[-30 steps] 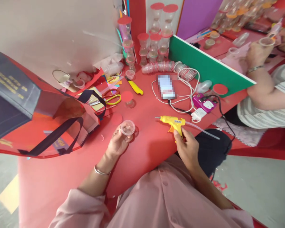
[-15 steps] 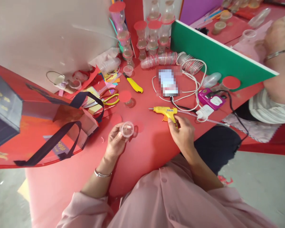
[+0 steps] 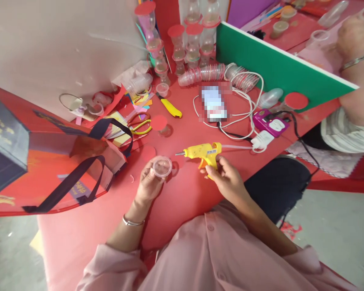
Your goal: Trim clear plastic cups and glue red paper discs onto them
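My left hand (image 3: 149, 180) is closed around a small clear plastic cup (image 3: 162, 166), its round rim facing up toward me. In my right hand (image 3: 227, 173) is a yellow hot glue gun (image 3: 204, 152), gripped by its handle, with a clear glue stick (image 3: 236, 146) sticking out of the back. The metal nozzle points left at the cup, a short gap away from it. A flat red disc (image 3: 148, 153) lies just behind my left hand. Farther back stands a small cup with a red disc on top (image 3: 159, 124).
A yellow utility knife (image 3: 171, 108), scissors (image 3: 142, 124) and a phone (image 3: 214, 103) with white cables lie behind. A red bag (image 3: 54, 161) stands left. Stacked cups (image 3: 203, 74) line the back by a green board (image 3: 269, 60). A co-worker's arm (image 3: 356, 76) is at right.
My right hand has lifted the glue gun from the table and brought it left, closer to the cup. The cup in my left hand has tilted slightly.
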`<action>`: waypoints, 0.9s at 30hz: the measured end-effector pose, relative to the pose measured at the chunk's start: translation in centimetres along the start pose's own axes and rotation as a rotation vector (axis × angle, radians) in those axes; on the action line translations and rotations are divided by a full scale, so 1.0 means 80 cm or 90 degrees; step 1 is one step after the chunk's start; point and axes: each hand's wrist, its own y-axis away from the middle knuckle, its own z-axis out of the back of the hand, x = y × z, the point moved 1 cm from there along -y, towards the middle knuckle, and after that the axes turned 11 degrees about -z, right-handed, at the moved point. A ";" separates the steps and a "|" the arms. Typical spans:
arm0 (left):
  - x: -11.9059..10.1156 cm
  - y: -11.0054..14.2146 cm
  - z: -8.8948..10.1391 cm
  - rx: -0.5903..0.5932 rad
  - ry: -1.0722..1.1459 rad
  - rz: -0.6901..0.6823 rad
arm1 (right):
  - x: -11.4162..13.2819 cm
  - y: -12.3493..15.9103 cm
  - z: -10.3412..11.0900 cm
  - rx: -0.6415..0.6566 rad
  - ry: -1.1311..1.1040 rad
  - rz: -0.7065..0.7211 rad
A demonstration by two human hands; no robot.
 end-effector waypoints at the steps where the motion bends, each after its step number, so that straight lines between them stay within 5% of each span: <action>1: 0.001 0.001 -0.001 0.007 0.007 0.013 | 0.001 0.006 -0.005 0.018 -0.014 0.004; 6: 0.005 0.006 -0.003 -0.011 0.002 0.007 | -0.005 0.017 -0.016 -0.042 0.002 0.055; 13: -0.003 0.001 -0.011 -0.073 -0.300 -0.212 | -0.018 -0.012 0.026 -0.184 0.056 0.038; 16: -0.005 0.000 -0.020 -0.076 -0.461 -0.285 | -0.021 -0.024 0.041 -0.245 0.187 0.051; 21: 0.000 -0.008 -0.031 0.008 -0.624 -0.353 | -0.023 -0.042 0.042 -0.468 0.509 0.162; 27: 0.013 -0.015 -0.022 0.053 -0.685 -0.364 | -0.022 -0.047 0.040 -0.482 0.600 0.235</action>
